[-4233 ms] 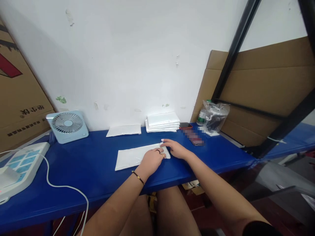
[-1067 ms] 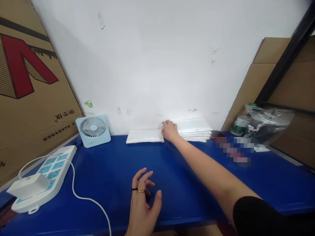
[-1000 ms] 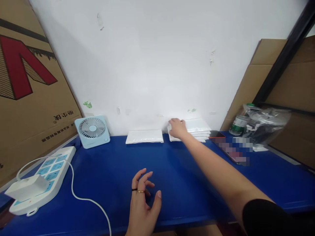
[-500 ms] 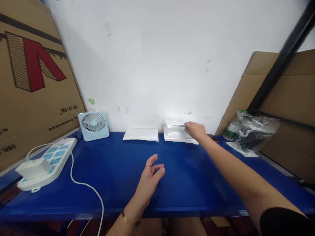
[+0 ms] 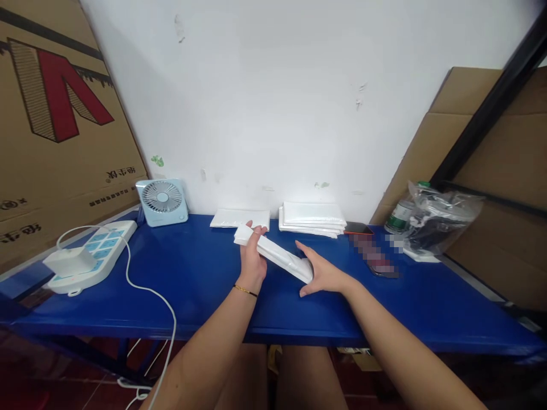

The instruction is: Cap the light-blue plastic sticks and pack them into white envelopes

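Observation:
A flat white packet (image 5: 277, 255), glossy like plastic wrap, is held slantwise over the middle of the blue table, its left end higher. My left hand (image 5: 253, 259) is closed around the packet's left part. Cupped at the lower right end is my right hand (image 5: 322, 272), its thumb and fingers apart on either side and its palm against or close to that end. Behind lie a stack of similar white packets (image 5: 314, 213) and, to its left, a lower white packet or pile (image 5: 239, 217).
At the left stand a light blue fan (image 5: 163, 199) and a white power strip (image 5: 100, 256) with a trailing white cable (image 5: 160, 293). A phone (image 5: 358, 228), a pixelated dark object (image 5: 376, 259), a bottle (image 5: 399, 217) and a clear-bagged item (image 5: 444, 222) are at the right.
The right hand has drawn a packet from the right stack toward the middle. My left hand, open before, has risen and closed on it. The view has shifted slightly.

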Tool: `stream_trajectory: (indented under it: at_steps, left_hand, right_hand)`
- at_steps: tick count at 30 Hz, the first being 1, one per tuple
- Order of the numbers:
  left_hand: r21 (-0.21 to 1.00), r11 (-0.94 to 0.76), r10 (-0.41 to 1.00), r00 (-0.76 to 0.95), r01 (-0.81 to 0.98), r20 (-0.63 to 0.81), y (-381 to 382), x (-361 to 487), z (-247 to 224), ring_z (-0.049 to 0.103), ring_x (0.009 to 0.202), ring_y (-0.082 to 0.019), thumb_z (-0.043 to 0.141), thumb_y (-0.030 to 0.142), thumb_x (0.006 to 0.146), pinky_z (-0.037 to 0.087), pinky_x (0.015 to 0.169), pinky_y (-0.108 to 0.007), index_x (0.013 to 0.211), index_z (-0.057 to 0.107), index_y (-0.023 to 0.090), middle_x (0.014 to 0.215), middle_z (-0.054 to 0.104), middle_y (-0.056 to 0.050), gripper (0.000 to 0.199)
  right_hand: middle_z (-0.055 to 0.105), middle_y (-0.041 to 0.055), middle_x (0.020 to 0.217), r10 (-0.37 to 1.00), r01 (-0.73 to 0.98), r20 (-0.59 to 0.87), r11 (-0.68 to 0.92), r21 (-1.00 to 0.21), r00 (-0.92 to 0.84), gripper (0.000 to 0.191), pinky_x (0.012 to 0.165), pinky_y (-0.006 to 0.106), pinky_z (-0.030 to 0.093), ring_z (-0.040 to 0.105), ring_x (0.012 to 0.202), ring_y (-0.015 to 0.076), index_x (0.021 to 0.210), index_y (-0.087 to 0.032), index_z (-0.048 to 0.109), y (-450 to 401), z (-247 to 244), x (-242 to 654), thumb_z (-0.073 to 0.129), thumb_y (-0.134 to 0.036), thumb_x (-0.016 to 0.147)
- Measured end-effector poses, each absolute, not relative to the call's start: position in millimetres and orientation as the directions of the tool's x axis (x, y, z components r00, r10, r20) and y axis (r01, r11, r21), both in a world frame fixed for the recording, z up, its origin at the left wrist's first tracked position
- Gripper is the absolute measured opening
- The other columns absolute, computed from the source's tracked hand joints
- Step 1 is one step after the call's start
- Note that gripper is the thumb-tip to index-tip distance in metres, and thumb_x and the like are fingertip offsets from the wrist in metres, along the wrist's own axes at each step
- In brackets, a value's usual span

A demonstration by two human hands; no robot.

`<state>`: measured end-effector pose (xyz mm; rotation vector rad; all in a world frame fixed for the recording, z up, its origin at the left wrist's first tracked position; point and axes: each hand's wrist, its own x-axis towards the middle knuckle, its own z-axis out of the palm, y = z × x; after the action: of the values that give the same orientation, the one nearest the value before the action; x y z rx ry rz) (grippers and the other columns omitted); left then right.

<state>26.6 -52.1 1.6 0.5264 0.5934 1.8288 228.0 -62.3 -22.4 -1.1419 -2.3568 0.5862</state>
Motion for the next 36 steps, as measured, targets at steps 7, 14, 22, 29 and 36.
stream_trajectory:
  at_steps: [7, 14, 22, 29, 36]
  left_hand:
    - [0.675, -0.427, 0.904, -0.252, -0.601, 0.346, -57.5, 23.6, 30.2, 0.054, 0.111, -0.021, 0.07, 0.031, 0.071, 0.042, 0.093, -0.031, 0.125, 0.046, 0.03, 0.115, 0.054, -0.003, 0.059]
    - [0.701, -0.503, 0.864, -0.282, -0.505, 0.417, -59.2, 17.4, 51.5, 0.055, 0.111, -0.022, 0.069, 0.035, 0.071, 0.041, 0.095, -0.033, 0.128, 0.041, 0.031, 0.118, 0.051, -0.004, 0.064]
    - [0.727, -0.542, 0.84, -0.287, -0.422, 0.459, -54.7, -8.4, 79.2, 0.055, 0.109, -0.023, 0.073, 0.033, 0.067, 0.041, 0.094, -0.036, 0.125, 0.044, 0.027, 0.116, 0.051, -0.006, 0.065]
    - [0.736, -0.588, 0.809, -0.273, -0.335, 0.521, -50.6, -35.3, 100.9, 0.057, 0.104, -0.024, 0.074, 0.035, 0.064, 0.042, 0.094, -0.042, 0.122, 0.047, 0.024, 0.112, 0.052, -0.007, 0.065]
    - [0.675, -0.704, 0.71, -0.196, -0.219, 0.677, -53.1, -57.0, 133.9, 0.049, 0.115, -0.027, 0.073, 0.029, 0.066, 0.037, 0.099, -0.045, 0.121, 0.048, 0.025, 0.111, 0.051, -0.005, 0.06]
  right_hand:
    - [0.04, 0.0138, 0.137, 0.857, 0.567, 0.144, 0.444, -0.694, -0.495, 0.119, 0.104, 0.049, 0.028, 0.04, 0.124, 0.0323, 0.145, -0.025, 0.015, -57.5, -32.6, 225.8, 0.08, -0.049, 0.048]
    - [0.052, 0.0085, 0.123, 0.876, 0.541, 0.216, 0.443, -0.714, -0.432, 0.106, 0.096, 0.043, 0.039, 0.052, 0.111, 0.0269, 0.141, -0.027, 0.024, -58.1, -29.1, 221.8, 0.079, -0.044, 0.053]
    - [0.052, 0.0079, 0.118, 0.847, 0.633, 0.24, 0.518, -0.576, -0.475, 0.058, 0.092, 0.04, 0.042, 0.052, 0.107, 0.0258, 0.118, -0.024, 0.056, -57.3, -27.0, 218.4, 0.068, -0.052, 0.068]
    - [0.049, 0.0075, 0.122, 0.852, 0.674, 0.194, 0.506, -0.539, -0.486, 0.054, 0.09, 0.038, 0.045, 0.05, 0.11, 0.0257, 0.118, -0.027, 0.058, -58.9, -25.5, 219.4, 0.058, -0.058, 0.074]
    - [0.049, 0.0077, 0.124, 0.83, 0.694, 0.193, 0.546, -0.468, -0.523, 0.054, 0.094, 0.039, 0.043, 0.046, 0.117, 0.027, 0.122, -0.029, 0.056, -60.0, -23.3, 220.1, 0.056, -0.057, 0.076]
